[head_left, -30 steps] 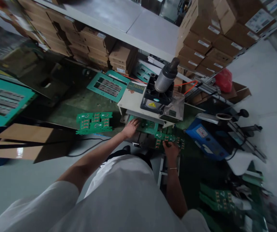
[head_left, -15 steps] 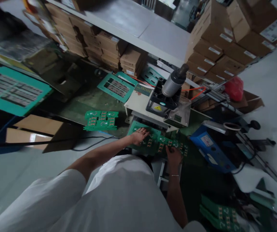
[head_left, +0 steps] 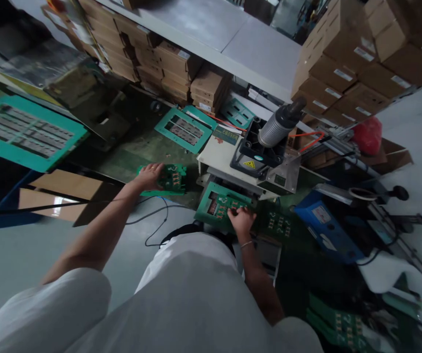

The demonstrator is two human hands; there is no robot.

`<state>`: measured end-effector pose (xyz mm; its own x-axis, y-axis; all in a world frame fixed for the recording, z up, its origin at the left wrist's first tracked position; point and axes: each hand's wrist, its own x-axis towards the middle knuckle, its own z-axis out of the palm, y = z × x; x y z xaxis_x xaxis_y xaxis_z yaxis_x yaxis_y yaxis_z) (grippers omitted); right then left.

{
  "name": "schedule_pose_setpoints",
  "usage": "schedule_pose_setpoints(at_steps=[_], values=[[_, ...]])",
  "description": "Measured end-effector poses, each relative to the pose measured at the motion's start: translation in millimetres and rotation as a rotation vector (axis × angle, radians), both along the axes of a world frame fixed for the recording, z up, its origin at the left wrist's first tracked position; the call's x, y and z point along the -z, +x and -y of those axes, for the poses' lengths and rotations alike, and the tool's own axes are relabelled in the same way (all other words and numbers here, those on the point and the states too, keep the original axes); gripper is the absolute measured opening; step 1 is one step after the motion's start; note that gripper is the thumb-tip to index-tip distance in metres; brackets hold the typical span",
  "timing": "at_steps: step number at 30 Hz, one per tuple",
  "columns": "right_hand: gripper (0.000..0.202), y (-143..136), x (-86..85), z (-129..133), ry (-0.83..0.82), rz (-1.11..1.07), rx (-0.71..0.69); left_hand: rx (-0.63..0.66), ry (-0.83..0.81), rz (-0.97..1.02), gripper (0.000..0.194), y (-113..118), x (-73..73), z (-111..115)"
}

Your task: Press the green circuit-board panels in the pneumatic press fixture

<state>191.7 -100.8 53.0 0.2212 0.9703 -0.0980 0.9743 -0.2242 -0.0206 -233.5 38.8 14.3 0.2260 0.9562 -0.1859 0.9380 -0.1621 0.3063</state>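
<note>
My left hand point(head_left: 151, 175) lies over the left part of a stack of green circuit boards point(head_left: 175, 179), fingers stretched across its top. My right hand point(head_left: 243, 220) is at the press, its fingers curled onto a green circuit board point(head_left: 223, 208). That board lies on a green fixture plate point(head_left: 204, 206), where a cut-out shows at the left. Above and behind the plate stands the press point(head_left: 257, 154) with its black and grey cylinder. More green boards point(head_left: 279, 223) lie just right of my right hand, in dim light.
Green frames with slotted openings lie at the left point(head_left: 49, 147) and behind point(head_left: 185, 131). A blue machine point(head_left: 325, 223) stands to the right. Cardboard boxes point(head_left: 329, 73) are piled at the back. Another pile of boards point(head_left: 343, 326) sits at lower right. A black cable point(head_left: 159, 228) hangs near the bench front.
My left hand has left the fixture and moved left onto the board stack. My right hand has shifted left with a board, over the fixture plate. The view has shifted slightly.
</note>
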Motion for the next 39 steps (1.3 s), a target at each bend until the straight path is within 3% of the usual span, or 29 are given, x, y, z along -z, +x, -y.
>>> schedule_pose_setpoints(at_steps=[4, 8, 12, 16, 19, 22, 34, 37, 39], values=[[0.044, -27, 10.2, -13, -0.081, 0.013, -0.065, 0.072, 0.026, -0.021, 0.108, 10, 4.6, -2], [0.051, -33, 12.7, -21, -0.132, 0.02, -0.119, 0.319, 0.088, 0.053, 0.1, 64, 2.3, 16], [0.059, -13, 9.7, -20, -0.155, -0.004, -0.16, 0.549, 0.008, 0.149, 0.093, 135, 10.5, 41], [0.075, 27, 12.6, -4, -0.113, -0.073, -0.273, 0.666, -0.02, 0.176, 0.102, 171, 31.9, 51], [0.092, 53, 21.9, 10, -0.131, -0.087, -0.395, 0.68, -0.028, 0.166, 0.104, 177, 47.0, 50], [0.093, 66, 31.8, 18, -0.158, -0.079, -0.427, 0.678, -0.031, 0.172, 0.101, 177, 54.3, 49], [0.093, 79, 43.1, 13, -0.119, -0.201, -0.508, 0.537, -0.099, 0.2, 0.098, 172, 59.5, 63], [0.092, 85, 52.6, 16, -0.062, -0.272, -0.544, 0.496, -0.117, 0.232, 0.098, 169, 57.1, 67], [0.086, 93, 63.8, 13, 0.025, -0.335, -0.468, 0.467, -0.134, 0.254, 0.1, 168, 56.6, 68]])
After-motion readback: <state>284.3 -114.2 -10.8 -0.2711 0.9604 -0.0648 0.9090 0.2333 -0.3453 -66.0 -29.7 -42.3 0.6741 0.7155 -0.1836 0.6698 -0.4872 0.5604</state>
